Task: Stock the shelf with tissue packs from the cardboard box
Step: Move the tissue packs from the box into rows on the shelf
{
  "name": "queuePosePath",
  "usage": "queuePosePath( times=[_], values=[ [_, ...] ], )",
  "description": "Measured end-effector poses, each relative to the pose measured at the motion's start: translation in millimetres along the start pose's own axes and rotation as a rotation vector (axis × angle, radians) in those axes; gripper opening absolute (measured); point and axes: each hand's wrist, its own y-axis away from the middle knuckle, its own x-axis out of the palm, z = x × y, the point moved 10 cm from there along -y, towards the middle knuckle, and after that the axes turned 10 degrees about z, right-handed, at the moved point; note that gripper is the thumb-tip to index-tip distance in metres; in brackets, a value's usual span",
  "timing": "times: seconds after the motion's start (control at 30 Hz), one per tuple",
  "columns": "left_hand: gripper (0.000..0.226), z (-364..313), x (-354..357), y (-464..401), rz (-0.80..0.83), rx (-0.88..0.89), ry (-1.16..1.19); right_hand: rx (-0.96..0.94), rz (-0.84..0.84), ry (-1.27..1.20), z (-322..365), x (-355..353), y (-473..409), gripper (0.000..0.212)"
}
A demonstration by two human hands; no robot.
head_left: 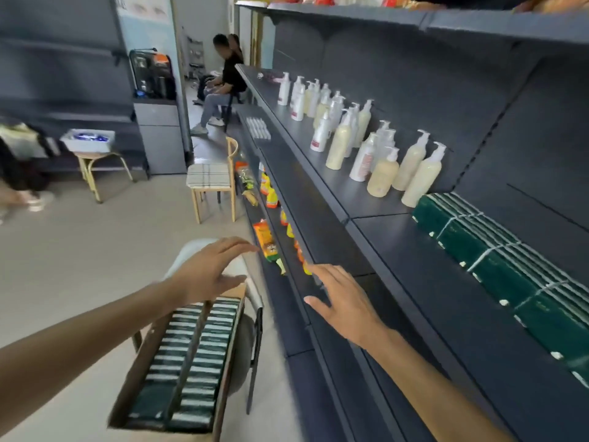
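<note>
From the head camera, looking down and to the right along a dark shelving unit, the left hand is stretched out above the far end of the cardboard box, palm down, fingers straight and slightly spread, thumb held out beneath them; it grasps nothing, and whether its thumb brushes the box's far edge cannot be told. The box is open at the top and rests on a chair with a pale seat standing just beside the shelving. Inside the box two long rows of dark green tissue packs in the box stand on edge, with a cardboard divider between the rows. The right hand reaches out in front of the lower shelf edge, fingers extended and relaxed, thumb splayed to the left; it too is released and holds nothing, and its contact with the shelf cannot be judged. On the shelf to the right, a row of dark green tissue packs on the shelf lies along the back panel. Just beyond them stands a cluster of pump bottles in white and cream. On the lower shelves, near the hands, lie orange and yellow snack packets. Farther off stand a wooden chair with a checked cushion, and two people sit at the aisle's end.
</note>
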Motion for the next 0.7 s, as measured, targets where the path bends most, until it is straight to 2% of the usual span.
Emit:
queuePosePath(
  times=[0.17,0.37,0.53,0.6,0.7],
  values=[
    [0.05,107.1,13.1,66.0,0.056,-0.109,0.021,-0.017,0.12,-0.054,50.8,87.8,-64.1,0.054],
    [0.051,215.1,66.9,148.1,0.179,-0.254,0.136,0.003,0.292,-0.123,90.5,212.3,-109.8,0.054],
    [0.045,272.9,154.0,210.7,0.343,-0.355,0.246,0.041,0.493,-0.149,106.7,327.7,-116.1,0.054],
    [0.053,290.6,198.0,231.0,0.441,-0.412,0.293,0.065,0.574,-0.151,106.8,376.9,-111.4,0.054],
    [0.054,319.9,268.9,257.4,0.596,-0.529,0.312,0.105,0.7,-0.156,101.8,452.4,-100.4,0.055]
  ],
)
